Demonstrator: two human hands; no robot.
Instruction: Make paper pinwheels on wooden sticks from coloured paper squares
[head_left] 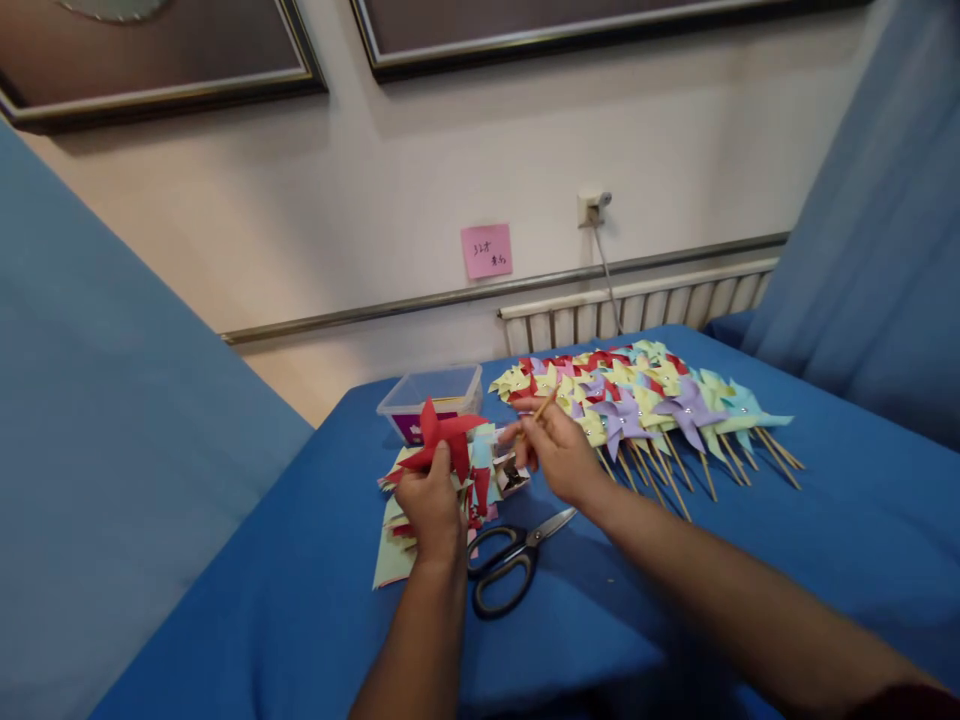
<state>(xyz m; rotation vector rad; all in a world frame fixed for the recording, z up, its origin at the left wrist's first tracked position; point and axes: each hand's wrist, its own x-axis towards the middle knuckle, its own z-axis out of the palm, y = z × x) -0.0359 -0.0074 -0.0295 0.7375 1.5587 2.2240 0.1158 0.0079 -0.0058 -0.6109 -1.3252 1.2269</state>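
My left hand (431,510) is closed on a red paper pinwheel (442,437), thumb on top, above a pile of cut paper. Between the thumb and fingers of my right hand (553,445) is a thin wooden stick (546,405), held apart from the pinwheel and tilted up to the right. Under and around my left hand lie pale green paper sheets (394,555) and light blue and red paper pieces. A small open box (513,478) with dark contents sits between my hands. Scissors (517,555) with black handles lie just below, blades pointing right.
A clear plastic box (431,390) stands behind the paper pile. Many finished pinwheels (622,410) on sticks lie in rows at the right. The table has a blue cloth (750,590); blue curtains (135,400) hang on both sides. A radiator (645,305) is behind.
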